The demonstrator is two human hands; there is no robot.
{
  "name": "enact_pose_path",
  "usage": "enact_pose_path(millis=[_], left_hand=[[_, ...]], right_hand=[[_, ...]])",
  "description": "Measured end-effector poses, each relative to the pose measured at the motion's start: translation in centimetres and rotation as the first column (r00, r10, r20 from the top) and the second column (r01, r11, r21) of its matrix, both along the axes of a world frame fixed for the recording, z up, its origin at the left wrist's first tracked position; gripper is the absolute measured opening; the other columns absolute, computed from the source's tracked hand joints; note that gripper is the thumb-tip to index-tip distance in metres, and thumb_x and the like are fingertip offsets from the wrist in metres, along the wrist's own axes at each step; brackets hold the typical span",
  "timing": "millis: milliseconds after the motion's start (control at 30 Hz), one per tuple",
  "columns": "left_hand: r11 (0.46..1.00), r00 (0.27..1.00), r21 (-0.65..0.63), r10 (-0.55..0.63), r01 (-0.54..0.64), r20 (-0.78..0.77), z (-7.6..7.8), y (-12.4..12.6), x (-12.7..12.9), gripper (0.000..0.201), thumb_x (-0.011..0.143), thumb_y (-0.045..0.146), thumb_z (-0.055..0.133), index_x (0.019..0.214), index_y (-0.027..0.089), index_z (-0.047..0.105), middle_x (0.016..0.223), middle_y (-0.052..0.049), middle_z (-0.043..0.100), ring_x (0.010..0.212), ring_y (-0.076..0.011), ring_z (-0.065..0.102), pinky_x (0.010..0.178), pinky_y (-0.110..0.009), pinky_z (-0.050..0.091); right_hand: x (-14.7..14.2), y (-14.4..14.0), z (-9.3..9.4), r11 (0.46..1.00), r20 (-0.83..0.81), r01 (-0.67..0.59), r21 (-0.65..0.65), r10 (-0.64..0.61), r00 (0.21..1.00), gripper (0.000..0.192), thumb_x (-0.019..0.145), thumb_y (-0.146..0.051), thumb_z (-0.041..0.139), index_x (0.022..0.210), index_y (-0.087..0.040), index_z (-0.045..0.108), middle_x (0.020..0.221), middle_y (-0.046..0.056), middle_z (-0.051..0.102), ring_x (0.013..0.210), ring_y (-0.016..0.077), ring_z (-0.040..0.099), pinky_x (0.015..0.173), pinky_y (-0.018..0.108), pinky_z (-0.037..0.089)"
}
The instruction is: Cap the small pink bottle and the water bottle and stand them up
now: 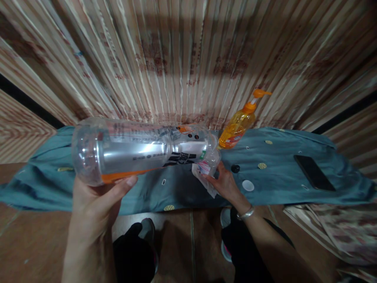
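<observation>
My left hand (pixel 101 200) grips the base end of a large clear plastic bottle (pixel 135 151) with a silver and orange label. The bottle lies nearly level in the air, its narrow end pointing right. At that end, my right hand (pixel 225 181) is closed on a small clear plastic item with a pink and white patch (pixel 204 168); its exact kind is unclear. Something thin and whitish hangs below it. I cannot tell whether the item touches the bottle's mouth, which is hidden. Just beyond stands an orange pump bottle (pixel 235 127), part full of orange liquid.
A teal patterned cloth (pixel 273 177) covers the narrow surface below. On it lie a small black cap (pixel 235 168), a round white lid (pixel 247 185) and a black phone (pixel 313 173). A striped curtain (pixel 188 59) hangs behind. My feet are on the tiled floor (pixel 182 243).
</observation>
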State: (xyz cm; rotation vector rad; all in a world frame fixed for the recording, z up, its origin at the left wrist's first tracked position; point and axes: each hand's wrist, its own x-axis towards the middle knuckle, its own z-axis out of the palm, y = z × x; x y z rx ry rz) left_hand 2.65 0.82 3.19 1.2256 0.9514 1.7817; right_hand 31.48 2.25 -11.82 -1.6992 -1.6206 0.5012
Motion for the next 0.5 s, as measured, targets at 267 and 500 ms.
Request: enact_pose_path(millis=[267, 500], left_hand=[[1.000, 1.000, -0.001, -0.002, 0.002, 0.006, 0.13, -0.03, 0.07, 0.089, 0.052, 0.016, 0.096, 0.134, 0.029, 0.064, 0.101, -0.004, 0.081, 0.093, -0.0246, 0.079, 0.091, -0.040, 0.064], [1.000, 1.000, 0.002, 0.010, -0.010, -0.023, 0.30, -0.08, 0.25, 0.088, 0.052, 0.018, 0.095, 0.134, 0.029, 0.064, 0.099, -0.004, 0.080, 0.092, -0.0287, 0.078, 0.093, -0.048, 0.063]], right_hand=[[-0.12, -0.03, 0.08, 1.000, -0.036, -0.006, 0.019, 0.006, 0.999, 0.051, 0.080, -0.044, 0.071, 0.121, -0.018, 0.057, 0.103, 0.012, 0.076, 0.090, 0.0317, 0.074, 0.077, 0.043, 0.057], [-0.21, -0.01, 0.29, 1.000, -0.044, 0.007, 0.006, -0.006, 0.999, 0.049, 0.080, -0.045, 0.072, 0.119, -0.019, 0.058, 0.100, 0.012, 0.077, 0.090, 0.0323, 0.074, 0.078, 0.045, 0.057]])
